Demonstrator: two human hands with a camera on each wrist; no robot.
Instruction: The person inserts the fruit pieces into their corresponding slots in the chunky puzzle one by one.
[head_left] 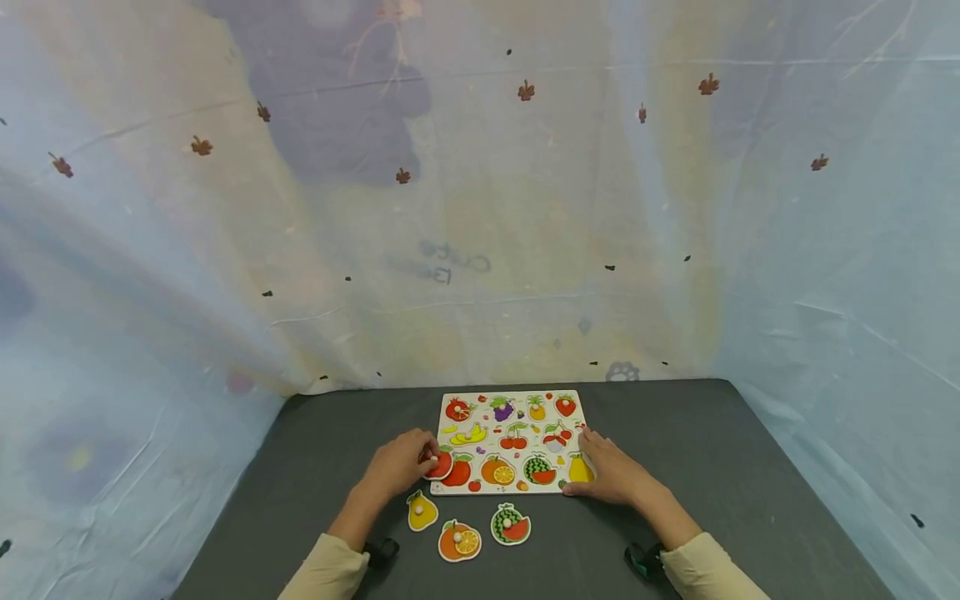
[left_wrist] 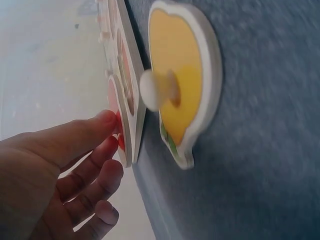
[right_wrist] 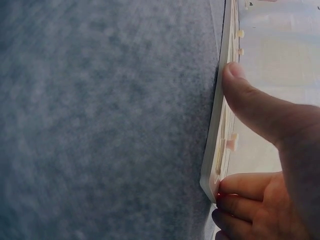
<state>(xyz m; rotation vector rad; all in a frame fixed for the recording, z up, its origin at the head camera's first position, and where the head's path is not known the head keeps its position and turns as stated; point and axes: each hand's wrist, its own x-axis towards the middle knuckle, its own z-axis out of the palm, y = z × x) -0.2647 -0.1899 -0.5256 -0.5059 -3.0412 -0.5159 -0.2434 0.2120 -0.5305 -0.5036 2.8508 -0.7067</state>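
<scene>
A white wooden fruit puzzle board (head_left: 487, 490) lies on the dark table. Over its lower left corner my left hand (head_left: 403, 458) pinches a red puzzle piece (head_left: 446, 463) between thumb and fingertips. In the left wrist view this white-rimmed red piece (left_wrist: 125, 137) is tilted close against the board's edge, its knob hidden by the fingers. My right hand (head_left: 617, 471) holds the board's lower right corner, thumb along the front edge and fingers at the right side. The right wrist view shows the thumb (right_wrist: 245, 90) pressed on the board's edge.
In front of the board lie a yellow pear piece (head_left: 422, 512), an orange piece (head_left: 459, 542) and a watermelon piece (head_left: 511, 526), each with a knob. Several knobbed fruit pieces, such as the grapes (head_left: 502, 408), sit in the board. A patterned sheet (head_left: 480, 250) hangs behind the table.
</scene>
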